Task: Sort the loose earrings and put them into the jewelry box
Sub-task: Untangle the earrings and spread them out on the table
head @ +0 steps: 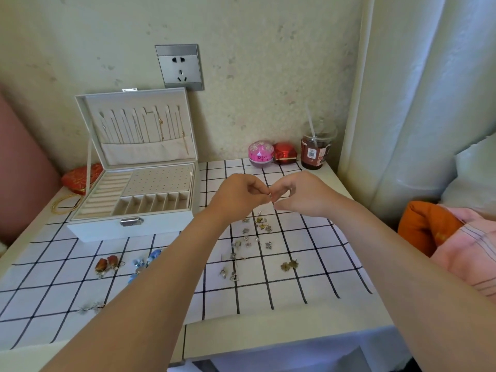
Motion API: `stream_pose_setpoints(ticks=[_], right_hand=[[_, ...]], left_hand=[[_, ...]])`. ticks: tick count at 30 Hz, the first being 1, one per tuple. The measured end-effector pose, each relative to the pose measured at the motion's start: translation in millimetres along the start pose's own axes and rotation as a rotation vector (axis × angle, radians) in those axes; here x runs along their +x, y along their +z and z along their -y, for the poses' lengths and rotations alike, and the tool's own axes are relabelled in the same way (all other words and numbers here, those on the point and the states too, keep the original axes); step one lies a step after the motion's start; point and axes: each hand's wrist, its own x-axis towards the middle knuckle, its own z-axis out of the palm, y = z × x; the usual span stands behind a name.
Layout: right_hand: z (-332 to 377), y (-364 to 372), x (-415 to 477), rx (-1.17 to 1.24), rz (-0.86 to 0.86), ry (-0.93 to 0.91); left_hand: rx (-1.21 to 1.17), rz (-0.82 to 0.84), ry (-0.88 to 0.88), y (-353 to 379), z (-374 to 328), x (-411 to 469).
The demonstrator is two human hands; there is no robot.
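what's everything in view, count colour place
white rectangular jewelry box: one, open, back left
black-grid white cloth: one, covering table
small metal stud earrings: many, silver and gold, centre
orange-red drop earrings: two, front left
blue bead earrings: several, beside those
bronze leaf earrings: two, right of studs
thin gold bangle: count unclear, left of box
red embroidered pouch: one, behind bangle
pink round pot: one, back right
red faceted box: one, beside pot
clear plastic cup with straw: one, dark drink, far right
grey wall socket: one, above box
tiny silver earring: one, between hands
left hand, right hand: fingers pinch it
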Motion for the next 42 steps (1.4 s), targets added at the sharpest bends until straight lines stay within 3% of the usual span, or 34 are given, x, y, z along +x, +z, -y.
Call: stream_pose_setpoints(ticks=[4,9,14,19,24,27,36,42], right_hand=[[5.2,-4.1,-4.6,0.136,-0.076,-0.029],[3.8,-2.1,-2.3,0.08,-0.137,-0.04],[2.2,5.5,5.2,0.061,-0.207,-0.008],[2.4,8.0,6.6,-0.116,-0.169,0.032],[-3.6,12.0,6.3,-0.311,-0.149,0.116],[-6.6,12.1,4.2,-0.409,-0.104,0.096],[8.9,13.1,-1.4,-0.362,-0.07,-0.052],[28.0,26.8,-14.1,-0.338,0.097,-0.088]], left_hand=[[-0.144,0.004,-0.052,-2.3,-3.1,2.9],[-0.174,0.067,-0.054,-6.4,-1.8,3.0],[-0.182,0.02,-0.081,-2.3,1.6,4.1],[-0.198,0.12,-0.139,-1.9,6.3,6.1],[0.201,0.141,0.026,-6.8,16.4,-2.0],[0.292,0.164,0.04,-12.3,25.0,-8.6],[0.312,0.193,0.034,-6.4,29.3,-13.3],[0.271,0.142,0.045,-16.6,27.5,-15.3]])
